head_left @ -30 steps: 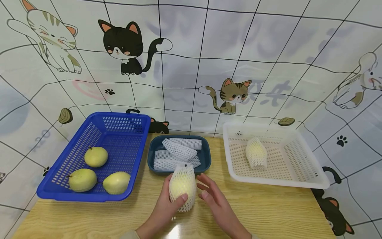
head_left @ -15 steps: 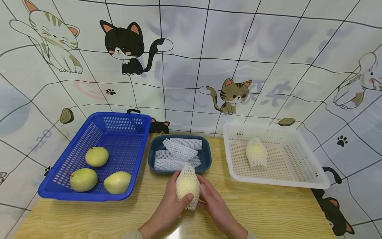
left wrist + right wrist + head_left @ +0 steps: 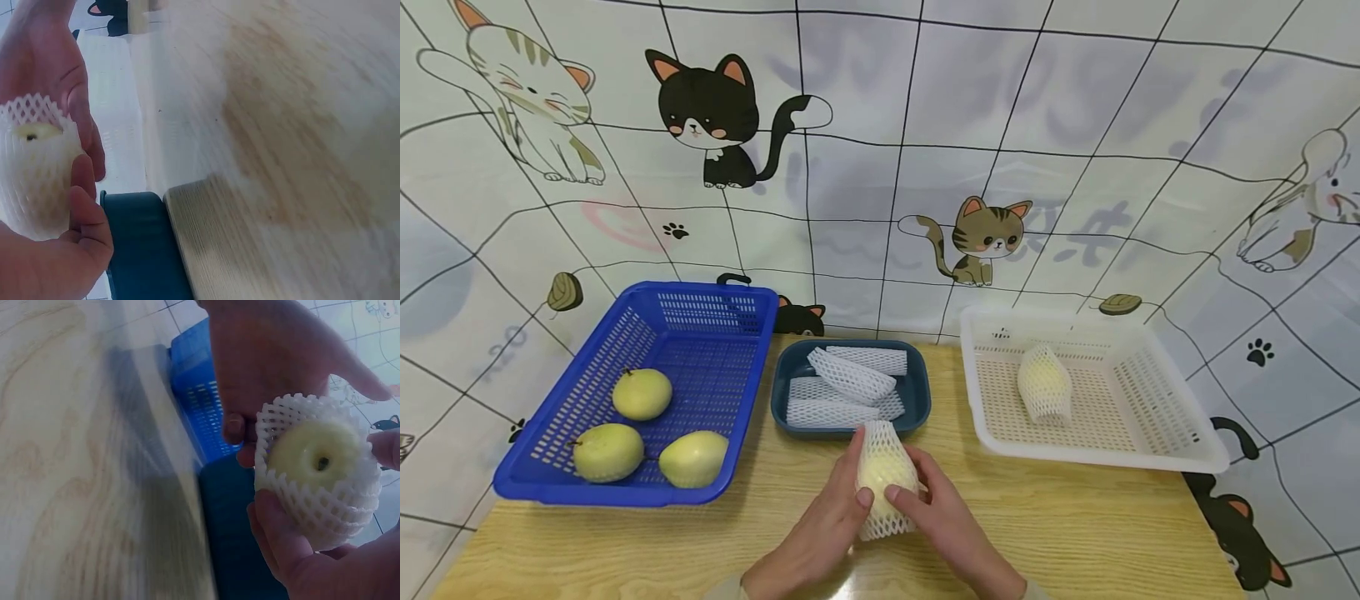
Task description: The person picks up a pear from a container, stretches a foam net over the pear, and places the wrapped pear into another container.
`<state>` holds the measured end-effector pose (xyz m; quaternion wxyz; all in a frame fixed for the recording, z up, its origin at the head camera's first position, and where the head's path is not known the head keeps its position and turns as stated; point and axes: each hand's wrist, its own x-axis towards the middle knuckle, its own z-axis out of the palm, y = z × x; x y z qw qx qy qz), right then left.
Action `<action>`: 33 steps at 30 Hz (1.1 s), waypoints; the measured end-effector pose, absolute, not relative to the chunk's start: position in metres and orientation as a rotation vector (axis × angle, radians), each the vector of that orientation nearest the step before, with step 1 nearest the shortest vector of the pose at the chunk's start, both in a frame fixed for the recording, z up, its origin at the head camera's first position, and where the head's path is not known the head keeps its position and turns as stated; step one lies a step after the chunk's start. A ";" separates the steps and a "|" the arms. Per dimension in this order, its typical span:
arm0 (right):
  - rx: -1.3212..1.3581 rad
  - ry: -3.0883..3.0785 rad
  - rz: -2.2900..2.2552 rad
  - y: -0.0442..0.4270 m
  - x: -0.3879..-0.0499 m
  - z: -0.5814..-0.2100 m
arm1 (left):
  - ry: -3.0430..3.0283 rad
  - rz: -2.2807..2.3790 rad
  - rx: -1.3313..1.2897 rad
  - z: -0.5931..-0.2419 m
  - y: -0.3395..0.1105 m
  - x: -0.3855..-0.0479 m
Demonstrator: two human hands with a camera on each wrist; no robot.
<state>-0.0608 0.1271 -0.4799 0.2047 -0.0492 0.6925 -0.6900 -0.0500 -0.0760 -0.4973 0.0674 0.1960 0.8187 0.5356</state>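
At the near edge, your left hand curls its fingers round the left of the netted pear; your right hand pinches its right side between thumb and fingers. Farther left, a blue basket holds three bare pears; right, a white basket holds another sleeved pear. Foam nets lie in the teal tray between, before the cat-print wall.
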 end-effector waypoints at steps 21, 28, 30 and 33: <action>-0.260 2.298 -2.050 0.206 -0.083 -0.396 | 2.722 1.927 0.519 -0.493 -0.099 -0.076; -0.068 2.731 -1.454 0.249 -0.141 -0.349 | 2.721 1.983 0.501 -0.489 -0.103 -0.080; -0.033 2.811 -1.227 0.258 -0.161 -0.339 | 2.722 1.999 0.481 -0.489 -0.103 -0.080; -0.011 2.842 -0.976 0.266 -0.186 -0.333 | 2.730 2.011 0.469 -0.490 -0.103 -0.079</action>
